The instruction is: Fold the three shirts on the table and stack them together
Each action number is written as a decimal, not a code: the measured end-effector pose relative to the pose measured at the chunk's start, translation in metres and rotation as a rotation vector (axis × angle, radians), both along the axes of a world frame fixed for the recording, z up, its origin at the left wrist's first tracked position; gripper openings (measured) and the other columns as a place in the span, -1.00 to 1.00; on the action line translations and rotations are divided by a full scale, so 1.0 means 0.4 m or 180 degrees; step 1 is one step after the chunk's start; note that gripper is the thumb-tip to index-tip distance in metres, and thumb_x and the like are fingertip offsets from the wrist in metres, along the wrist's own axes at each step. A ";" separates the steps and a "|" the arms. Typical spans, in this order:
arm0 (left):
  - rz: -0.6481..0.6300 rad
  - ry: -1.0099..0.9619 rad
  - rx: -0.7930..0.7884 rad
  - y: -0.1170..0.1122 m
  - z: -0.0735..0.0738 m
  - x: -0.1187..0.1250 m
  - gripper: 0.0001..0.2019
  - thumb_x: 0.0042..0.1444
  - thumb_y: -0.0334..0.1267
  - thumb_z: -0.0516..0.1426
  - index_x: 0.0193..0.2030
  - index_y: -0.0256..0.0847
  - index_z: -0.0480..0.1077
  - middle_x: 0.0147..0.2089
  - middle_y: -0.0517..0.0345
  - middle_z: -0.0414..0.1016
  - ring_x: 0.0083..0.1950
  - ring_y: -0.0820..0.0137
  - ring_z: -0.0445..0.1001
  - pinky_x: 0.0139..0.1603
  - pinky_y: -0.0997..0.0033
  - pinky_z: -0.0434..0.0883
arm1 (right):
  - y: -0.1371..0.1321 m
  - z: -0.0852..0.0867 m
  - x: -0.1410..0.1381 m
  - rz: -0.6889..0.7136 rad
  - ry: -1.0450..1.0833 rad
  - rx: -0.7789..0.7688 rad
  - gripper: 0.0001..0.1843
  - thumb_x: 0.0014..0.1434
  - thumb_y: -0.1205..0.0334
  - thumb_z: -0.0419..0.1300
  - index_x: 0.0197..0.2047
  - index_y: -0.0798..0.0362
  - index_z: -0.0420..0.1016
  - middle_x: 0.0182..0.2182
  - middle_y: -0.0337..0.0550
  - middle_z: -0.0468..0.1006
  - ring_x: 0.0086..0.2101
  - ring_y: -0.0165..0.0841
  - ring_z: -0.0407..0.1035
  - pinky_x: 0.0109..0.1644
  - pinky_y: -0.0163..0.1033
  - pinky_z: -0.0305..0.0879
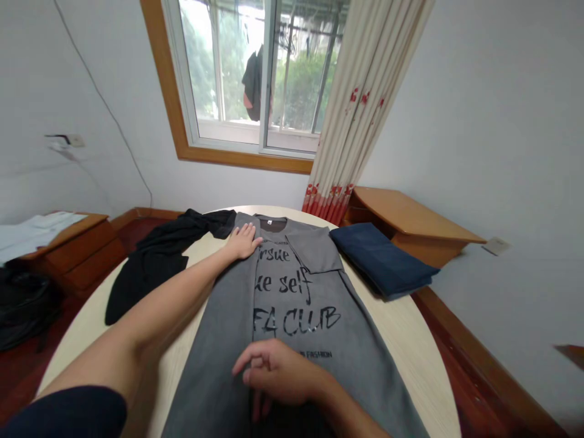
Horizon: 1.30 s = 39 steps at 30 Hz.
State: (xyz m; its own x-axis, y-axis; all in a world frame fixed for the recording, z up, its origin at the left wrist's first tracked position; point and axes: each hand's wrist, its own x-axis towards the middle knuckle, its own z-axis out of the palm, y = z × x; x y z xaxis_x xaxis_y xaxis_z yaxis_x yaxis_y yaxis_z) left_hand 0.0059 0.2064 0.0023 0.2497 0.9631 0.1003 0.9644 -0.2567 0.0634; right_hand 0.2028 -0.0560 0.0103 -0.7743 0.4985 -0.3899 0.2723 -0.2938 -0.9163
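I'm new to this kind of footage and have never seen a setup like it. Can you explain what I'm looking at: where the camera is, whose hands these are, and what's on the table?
There is no machine here: a person works with two bare hands, and the single picture comes from a camera worn on their head, looking forward and down. On a round table lies a grey T-shirt with black lettering, one side folded in over the front. The left hand lies flat and open on the shirt near the collar. The right hand rests on the lower part, fingers curled; whether it pinches the cloth cannot be told. Beside the shirt lie a crumpled black garment on the left and a folded navy garment on the right.
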 end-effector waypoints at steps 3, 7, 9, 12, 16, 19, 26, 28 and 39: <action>-0.0155 0.0087 -0.0099 -0.117 -0.010 -0.021 -0.25 0.37 0.13 -0.32 0.48 -0.44 -0.02 0.53 -0.17 -0.16 0.54 0.09 -0.20 0.46 -0.01 -0.12 | 0.008 -0.008 0.005 0.0041 0.0168 0.0113 -0.67 0.14 0.15 0.24 -0.05 0.13 0.42 -0.65 -0.40 0.40 -0.59 -0.42 0.45 -0.49 -0.38 0.35; -0.0121 0.0035 -0.0181 -0.257 -0.016 -0.044 -0.27 0.38 0.10 -0.28 0.47 -0.43 0.00 0.53 -0.16 -0.15 0.54 0.11 -0.20 0.47 0.02 -0.11 | 0.013 -0.002 0.007 0.0107 0.0232 0.0212 -0.50 0.08 0.00 0.32 -0.02 0.16 0.42 -0.60 -0.33 0.47 -0.52 -0.36 0.51 -0.44 -0.33 0.39; -0.0091 -0.0047 -0.0186 -0.318 -0.018 -0.044 -0.28 0.38 0.11 -0.27 0.48 -0.40 0.00 0.53 -0.15 -0.15 0.54 0.12 -0.20 0.46 0.01 -0.10 | 0.012 0.003 0.006 0.0126 0.0211 0.0278 -0.42 0.05 -0.06 0.34 0.01 0.17 0.43 -0.59 -0.32 0.48 -0.50 -0.35 0.52 -0.42 -0.33 0.40; -0.0176 -0.0099 -0.0255 -0.408 -0.022 -0.037 -0.29 0.38 0.12 -0.25 0.49 -0.36 -0.02 0.53 -0.13 -0.17 0.54 0.11 -0.20 0.46 -0.02 -0.10 | 0.011 0.011 0.005 0.0164 0.0105 0.0491 -0.35 0.04 -0.10 0.36 0.05 0.19 0.46 -0.58 -0.31 0.49 -0.51 -0.38 0.51 -0.42 -0.35 0.39; -0.0330 -0.0222 -0.0316 -0.539 -0.022 -0.040 -0.32 0.38 0.10 -0.23 0.49 -0.30 0.00 0.53 -0.11 -0.16 0.54 0.09 -0.19 0.46 -0.04 -0.10 | 0.001 0.033 0.001 0.0291 -0.0175 0.0678 -0.37 0.07 -0.04 0.37 0.09 0.20 0.47 -0.58 -0.34 0.48 -0.52 -0.46 0.49 -0.41 -0.41 0.35; -0.0463 -0.0357 -0.0444 -0.636 -0.014 -0.059 -0.35 0.39 0.06 -0.23 0.49 -0.26 0.00 0.54 -0.07 -0.16 0.54 0.11 -0.21 0.47 -0.05 -0.11 | -0.029 0.055 -0.008 0.0531 -0.0342 0.0538 -0.40 0.08 0.02 0.39 0.11 0.17 0.46 -0.54 -0.35 0.49 -0.53 -0.50 0.49 -0.45 -0.47 0.32; -0.0722 -0.0567 -0.0714 -0.800 0.037 -0.096 -0.38 0.40 0.02 -0.19 0.50 -0.22 -0.06 0.54 -0.06 -0.20 0.55 0.18 -0.25 0.48 -0.02 -0.16 | -0.156 0.065 -0.037 0.0801 -0.0290 0.0183 -0.50 0.04 0.08 0.42 0.00 0.15 0.51 -0.50 -0.35 0.50 -0.59 -0.54 0.45 -0.56 -0.53 0.23; -0.0958 -0.0586 -0.0751 -0.835 0.046 -0.098 -0.35 0.39 0.07 -0.17 0.51 -0.19 -0.08 0.54 -0.05 -0.21 0.55 0.18 -0.25 0.48 -0.02 -0.18 | -0.185 0.061 -0.037 0.0613 -0.0174 0.0100 -0.52 0.04 0.04 0.41 -0.05 0.16 0.50 -0.50 -0.34 0.51 -0.59 -0.52 0.46 -0.57 -0.53 0.21; -0.1460 -0.0359 -0.0869 -0.938 0.101 -0.092 -0.36 0.24 0.24 0.03 0.30 -0.11 0.36 0.40 -0.15 0.23 0.38 -0.05 0.24 0.36 -0.05 0.17 | -0.110 0.186 0.046 0.0911 -0.1215 0.0760 -0.49 0.26 0.01 0.19 0.17 0.13 0.40 -0.39 -0.14 0.63 -0.55 -0.45 0.47 -0.45 -0.39 0.36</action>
State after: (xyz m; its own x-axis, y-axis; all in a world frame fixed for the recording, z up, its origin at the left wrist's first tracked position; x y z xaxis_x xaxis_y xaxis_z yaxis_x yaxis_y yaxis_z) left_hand -0.0310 -0.1689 0.0427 0.6526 0.7526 -0.0878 0.7407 -0.6092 0.2833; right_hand 0.2213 -0.1002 0.0846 -0.7175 0.3976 -0.5719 0.6380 0.0458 -0.7687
